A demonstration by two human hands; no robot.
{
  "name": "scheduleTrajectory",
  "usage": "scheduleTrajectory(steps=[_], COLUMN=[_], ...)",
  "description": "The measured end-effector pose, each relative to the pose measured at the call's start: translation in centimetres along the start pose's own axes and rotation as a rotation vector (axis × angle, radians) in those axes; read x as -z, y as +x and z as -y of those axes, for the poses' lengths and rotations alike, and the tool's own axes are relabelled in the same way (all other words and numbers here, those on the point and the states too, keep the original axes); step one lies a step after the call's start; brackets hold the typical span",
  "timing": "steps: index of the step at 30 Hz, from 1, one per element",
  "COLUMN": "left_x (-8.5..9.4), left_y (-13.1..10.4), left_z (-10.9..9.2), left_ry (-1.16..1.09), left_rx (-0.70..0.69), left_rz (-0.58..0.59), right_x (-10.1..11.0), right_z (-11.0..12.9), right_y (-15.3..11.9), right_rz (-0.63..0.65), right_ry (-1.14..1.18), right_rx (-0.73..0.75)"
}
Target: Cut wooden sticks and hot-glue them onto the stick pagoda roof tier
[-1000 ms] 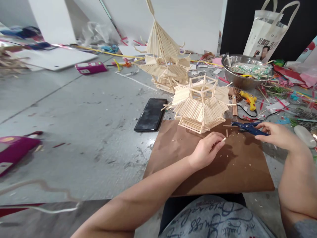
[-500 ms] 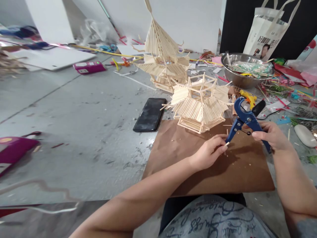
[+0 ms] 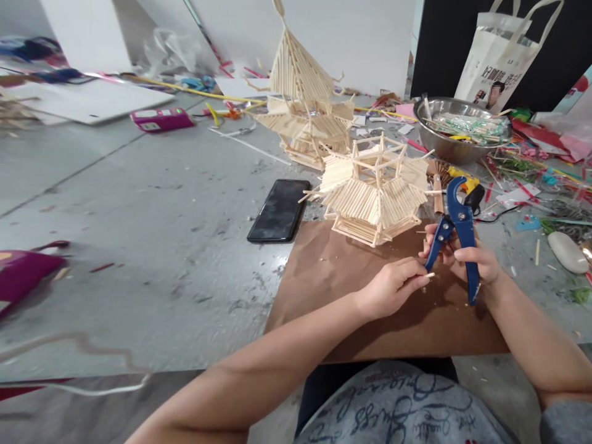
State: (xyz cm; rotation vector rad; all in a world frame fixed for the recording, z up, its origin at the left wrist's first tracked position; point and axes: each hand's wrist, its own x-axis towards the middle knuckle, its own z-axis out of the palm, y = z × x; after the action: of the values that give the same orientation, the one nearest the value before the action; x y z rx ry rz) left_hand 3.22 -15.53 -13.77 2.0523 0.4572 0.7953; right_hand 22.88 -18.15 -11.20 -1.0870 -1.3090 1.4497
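My right hand (image 3: 483, 262) is wrapped round the handles of a blue pipe cutter (image 3: 468, 237), whose curved jaw points up and away from me. Between the fingertips of my left hand (image 3: 391, 287) is the pale end of a short wooden stick (image 3: 430, 275), beside the cutter's left handle. The two hands are close together over a brown sheet (image 3: 319, 296). Just beyond them stands a tiered, many-sided model of wooden sticks (image 3: 379, 197). Part of the stick is hidden by my fingers.
Left of the stick model lies a black phone (image 3: 280, 211). A taller stick tower (image 3: 300, 74) rises behind. At right are a steel bowl (image 3: 462, 145) of wrapped pieces, a yellow glue gun (image 3: 465, 180) and a white mouse (image 3: 568, 253). Purple boxes (image 3: 161, 119) lie at left.
My right hand has moved left, towards my left hand. The cutter now stands more upright, with its handles nearer each other. The left hand still pinches the stick, barely moved.
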Motion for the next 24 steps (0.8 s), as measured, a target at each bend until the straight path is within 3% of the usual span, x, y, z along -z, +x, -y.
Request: scheduleTrajectory(steps=[3, 7, 11, 17, 24], left_x=[0.5, 1.2, 1.3, 1.3, 1.4], left_y=[0.1, 0.2, 0.2, 0.3, 0.3], left_z=[0.0, 0.2, 0.2, 0.2, 0.9], left_ry=[0.057, 0.108, 0.108, 0.118, 0.213], left_rx=[0.039, 0.083, 0.046, -0.035, -0.121], left_rz=[-0.112, -0.233, -0.242, -0.287, -0.294], right_x=[0.3, 1.3, 1.4, 0.4, -0.1], right_z=[0.0, -0.1, -0.2, 0.3, 0.2], right_y=[-0.1, -0.2, 0.0, 0.2, 0.2], right_rz=[-0.082, -0.268, -0.228, -0.098, -0.066], right_ry=[-0.178, -0.680, -1.132, -1.309, -1.378], right_rx=[0.107, 0.254, 0.323, 0.329, 0.371])
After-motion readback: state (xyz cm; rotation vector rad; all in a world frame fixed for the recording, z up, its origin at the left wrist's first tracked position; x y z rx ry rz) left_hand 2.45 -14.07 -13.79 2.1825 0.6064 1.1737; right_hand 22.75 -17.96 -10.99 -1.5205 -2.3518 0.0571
